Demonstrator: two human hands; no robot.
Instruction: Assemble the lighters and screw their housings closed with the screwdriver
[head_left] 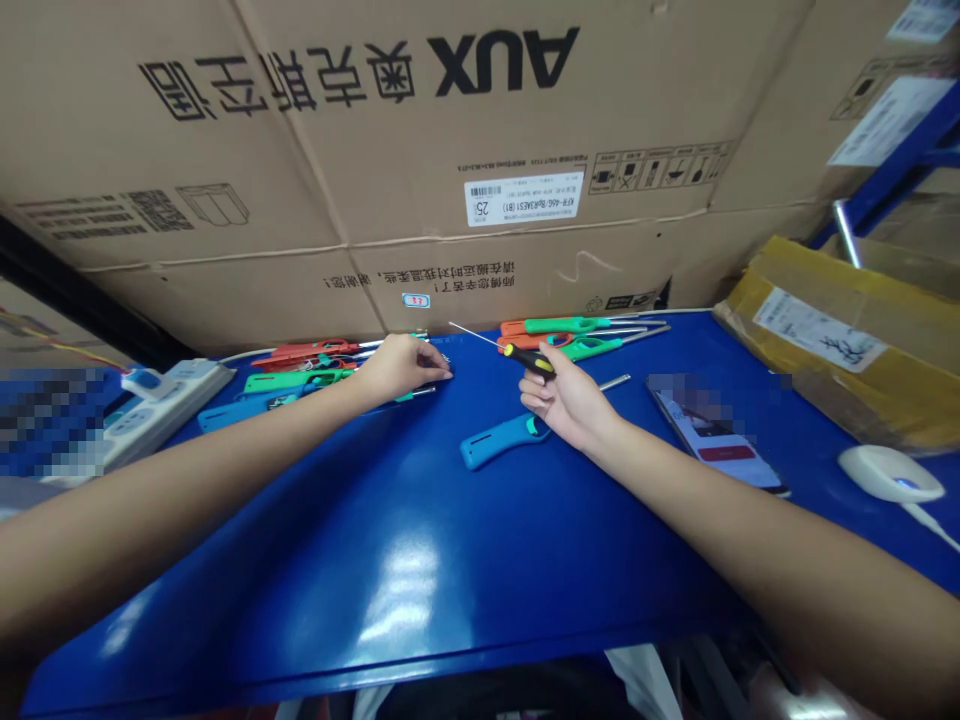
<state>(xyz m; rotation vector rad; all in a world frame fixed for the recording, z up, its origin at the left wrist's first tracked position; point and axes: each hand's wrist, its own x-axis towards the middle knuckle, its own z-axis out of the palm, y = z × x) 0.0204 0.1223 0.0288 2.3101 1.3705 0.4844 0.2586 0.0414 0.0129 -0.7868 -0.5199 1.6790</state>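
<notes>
My right hand [571,402] grips a small screwdriver [525,359] with a black and yellow handle, its thin shaft pointing up and left. Just below that hand a blue long-nosed lighter [501,441] lies on the blue table [390,560]. My left hand [401,366] reaches to a pile of red, green and blue lighters [300,375] at the back left. Its fingers are pinched on the metal end of one lighter there. A second group of orange and green lighters [577,335] lies at the back, right of the screwdriver.
A wall of large cardboard boxes [450,150] stands behind the table. A white power strip [161,405] lies at the left. A phone [712,435] lies at the right, a white rounded device [889,472] beyond it. A taped brown parcel [847,340] sits far right.
</notes>
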